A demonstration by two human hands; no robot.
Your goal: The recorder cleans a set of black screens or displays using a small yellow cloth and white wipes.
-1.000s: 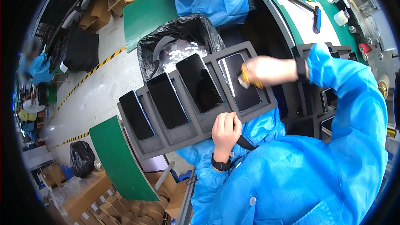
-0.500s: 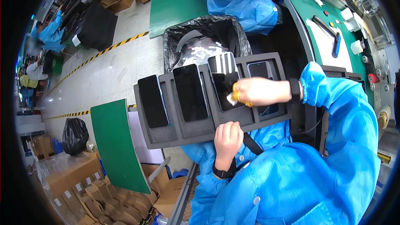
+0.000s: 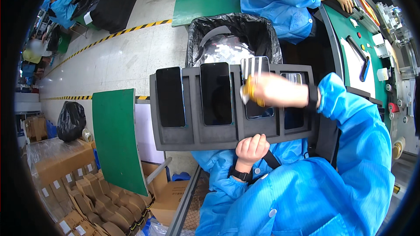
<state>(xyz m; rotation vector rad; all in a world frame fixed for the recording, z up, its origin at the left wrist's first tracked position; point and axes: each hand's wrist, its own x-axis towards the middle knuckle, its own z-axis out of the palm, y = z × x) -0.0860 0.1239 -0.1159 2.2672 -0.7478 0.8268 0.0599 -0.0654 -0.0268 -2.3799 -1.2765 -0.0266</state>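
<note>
A dark foam tray (image 3: pixel 180 138) in front of me holds three phones with dark screens: the left phone (image 3: pixel 171 98), the second phone (image 3: pixel 216 94) and the third phone (image 3: pixel 259 112). A fourth phone (image 3: pixel 294 119) lies in the right slot, partly behind my wrist. My right hand (image 3: pixel 280 91), blurred by motion and with yellow covers on its fingertips, pinches a small white wipe (image 3: pixel 244 94) at the third phone's left edge. Bright striped reflections cross that phone's top. My left hand (image 3: pixel 252 149) closes its fingers on the tray's near edge.
Beyond the tray stands a bin (image 3: pixel 267 35) lined with black plastic, with white scraps inside. A co-worker in a blue smock (image 3: pixel 280 4) sits at the green workbench (image 3: pixel 334 22). Left are a green board (image 3: pixel 116 140) and cardboard pieces (image 3: pixel 105 201).
The tray now appears less tilted and further right in view. My right hand has swept the wipe up and left across the third phone. My left hand keeps its hold on the tray.
</note>
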